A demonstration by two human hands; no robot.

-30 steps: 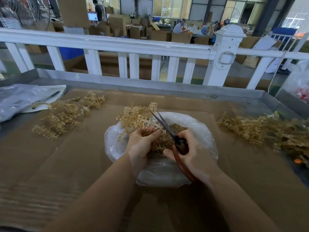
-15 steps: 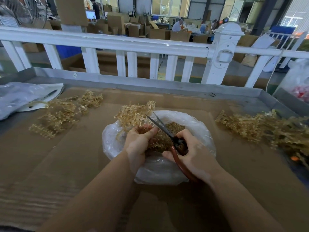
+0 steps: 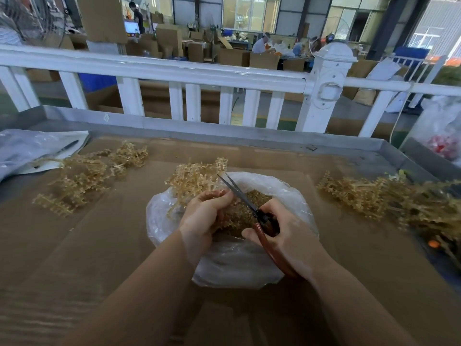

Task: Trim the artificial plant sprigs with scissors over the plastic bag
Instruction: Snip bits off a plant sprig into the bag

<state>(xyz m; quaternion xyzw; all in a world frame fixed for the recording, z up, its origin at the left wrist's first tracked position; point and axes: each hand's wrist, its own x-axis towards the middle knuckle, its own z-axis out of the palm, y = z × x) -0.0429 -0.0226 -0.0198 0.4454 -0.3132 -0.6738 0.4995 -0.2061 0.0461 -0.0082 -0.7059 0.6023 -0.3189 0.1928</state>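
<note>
Left grip (image 3: 203,216) pinches a sprig cluster (image 3: 192,179) over the plastic bag (image 3: 287,193); right hand (image 3: 287,236) wraps the scissors (image 3: 252,209), blades nearly together, pointing toward 11 o'clock. Best keep snips above the bag's mouth so offcuts land inside.

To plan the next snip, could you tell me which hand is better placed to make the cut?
Right hand: it already holds the scissors, blades at the sprig gripped by the left hand.

Cardboard-covered table (image 3: 99,245) carries plastic bag (image 3: 237,265), sprig piles (image 3: 82,178) (left and right (image 3: 369,196)), perhaps packaging (image 3: 30,151).
</note>
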